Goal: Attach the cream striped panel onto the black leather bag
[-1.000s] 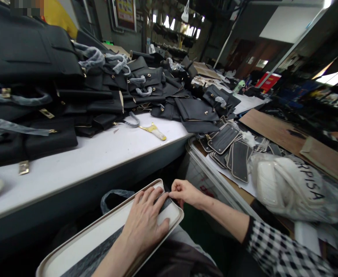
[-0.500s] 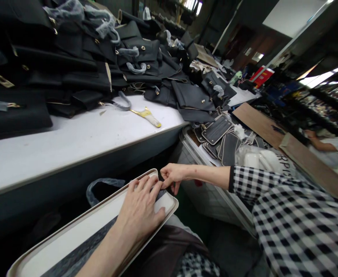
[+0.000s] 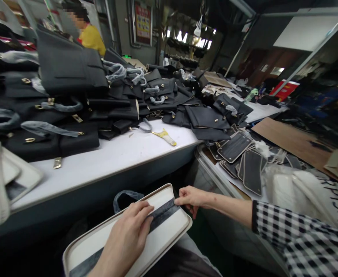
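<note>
A long cream panel point(image 3: 169, 231) with rounded corners lies across my lap, and a dark grey strip point(image 3: 163, 211) runs along its middle. My left hand point(image 3: 128, 238) lies on the panel with its fingers pressed down on the strip. My right hand point(image 3: 192, 197), in a black-and-white checked sleeve, pinches the strip's far end at the panel's edge.
A white worktable point(image 3: 108, 156) ahead carries heaps of black bags point(image 3: 71, 88) and a yellow-handled tool point(image 3: 165, 136). Dark flat panels point(image 3: 238, 152) and a white plastic bag point(image 3: 316, 192) lie on a lower table at right. Cream panels point(image 3: 1, 181) are stacked at left. A person in yellow stands far back.
The view has tilted up and back. My left hand slid back along the strip, so more of the strip shows. My right hand still pinches its end.
</note>
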`<act>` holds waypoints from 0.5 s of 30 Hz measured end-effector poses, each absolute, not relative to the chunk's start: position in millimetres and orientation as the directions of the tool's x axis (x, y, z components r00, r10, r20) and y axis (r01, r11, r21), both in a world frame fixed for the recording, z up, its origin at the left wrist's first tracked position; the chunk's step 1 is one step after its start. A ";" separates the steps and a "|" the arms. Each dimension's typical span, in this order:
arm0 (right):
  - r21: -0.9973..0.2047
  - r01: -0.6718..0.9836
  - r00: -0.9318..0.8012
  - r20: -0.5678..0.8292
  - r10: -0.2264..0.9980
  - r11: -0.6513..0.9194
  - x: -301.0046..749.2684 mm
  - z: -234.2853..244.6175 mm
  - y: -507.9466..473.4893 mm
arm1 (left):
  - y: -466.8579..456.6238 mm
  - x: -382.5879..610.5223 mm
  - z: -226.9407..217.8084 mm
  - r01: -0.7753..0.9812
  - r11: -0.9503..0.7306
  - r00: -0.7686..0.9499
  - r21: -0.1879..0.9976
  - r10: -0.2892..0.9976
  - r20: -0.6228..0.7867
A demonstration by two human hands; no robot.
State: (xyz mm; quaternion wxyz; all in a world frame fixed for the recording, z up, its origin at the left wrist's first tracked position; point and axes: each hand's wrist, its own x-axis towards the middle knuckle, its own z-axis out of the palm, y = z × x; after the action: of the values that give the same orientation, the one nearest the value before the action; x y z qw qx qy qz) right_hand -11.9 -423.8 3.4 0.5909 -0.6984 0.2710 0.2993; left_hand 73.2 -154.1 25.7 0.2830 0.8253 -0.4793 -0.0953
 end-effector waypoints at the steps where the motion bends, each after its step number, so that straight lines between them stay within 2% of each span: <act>1: -0.668 -0.727 0.681 -0.732 -0.036 -0.160 -13.8 0.9 -423.4 | -147.6 70.4 23.1 -0.776 -0.405 0.530 0.484 -0.834 0.153; 4: -0.693 -0.698 0.712 -0.700 -0.065 -0.183 -17.2 -4.9 -422.9 | -138.1 61.9 12.7 -0.849 -0.452 0.517 0.274 -0.816 0.259; 6: -0.712 -0.673 0.733 -0.678 -0.055 -0.199 -18.1 -8.3 -424.8 | -139.6 57.6 6.5 -0.848 -0.497 0.530 0.184 -0.794 0.296; 10: -0.737 -0.641 0.755 -0.655 -0.007 -0.212 -8.5 -20.7 -434.6 | -149.8 52.5 1.3 -0.794 -0.596 0.596 0.118 -0.728 0.338; 15: -0.759 -0.582 0.809 -0.576 -0.116 -0.292 45.0 -52.6 -434.6 | -163.5 50.2 7.5 -0.749 -0.657 0.646 0.082 -0.699 0.305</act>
State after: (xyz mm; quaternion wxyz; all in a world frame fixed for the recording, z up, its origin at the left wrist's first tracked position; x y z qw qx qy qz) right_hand 45.0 -434.6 -52.6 0.5508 -0.7754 0.2250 0.2114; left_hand 50.2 -163.5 7.5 0.1008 0.9017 -0.4016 0.1244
